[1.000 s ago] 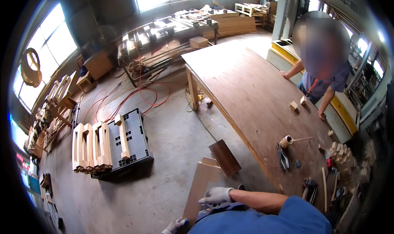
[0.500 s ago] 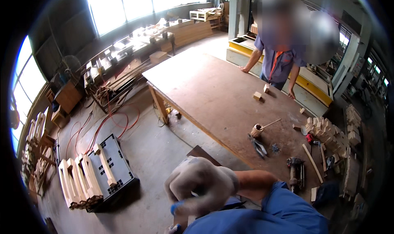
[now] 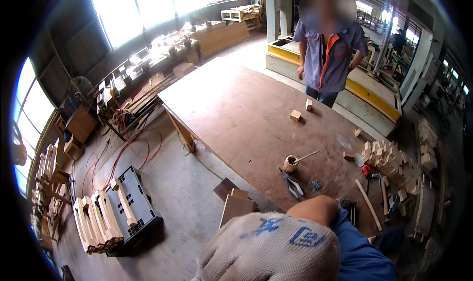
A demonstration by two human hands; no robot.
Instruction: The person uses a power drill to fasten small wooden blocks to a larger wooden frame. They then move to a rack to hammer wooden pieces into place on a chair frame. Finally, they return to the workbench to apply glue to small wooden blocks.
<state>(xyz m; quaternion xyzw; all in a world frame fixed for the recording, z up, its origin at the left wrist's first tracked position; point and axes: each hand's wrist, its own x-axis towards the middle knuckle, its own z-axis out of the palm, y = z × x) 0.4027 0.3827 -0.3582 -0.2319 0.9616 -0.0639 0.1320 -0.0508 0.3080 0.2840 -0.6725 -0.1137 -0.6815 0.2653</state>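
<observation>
My right hand [image 3: 271, 246] fills the bottom centre, close up, in a pale knitted glove with blue markings on its back. Its fingers point down and left and mostly run out of the picture, so any grip is hidden. Behind the glove a pale wooden piece [image 3: 235, 211] with a small block at its top sticks up; I cannot tell whether the hand touches it. My left hand does not show. Beyond my right forearm, pliers [image 3: 290, 183] lie on the brown table [image 3: 231, 113] beside a small pot [image 3: 290, 164] with a stick in it and a little dark heap [image 3: 316, 186].
Wooden frame parts [image 3: 98, 222] lie on a black pallet [image 3: 140, 192] at left, near red hoses [image 3: 143, 153]. Stacked wood blocks [image 3: 387, 158], a hammer [image 3: 383, 192] and a wood strip [image 3: 368, 204] occupy the table's right side. A person [image 3: 327, 59] stands across the table.
My right hand has come nearer and turned its marked back into view. The wooden piece now shows behind it. The person opposite has taken both hands off the table and stands straighter.
</observation>
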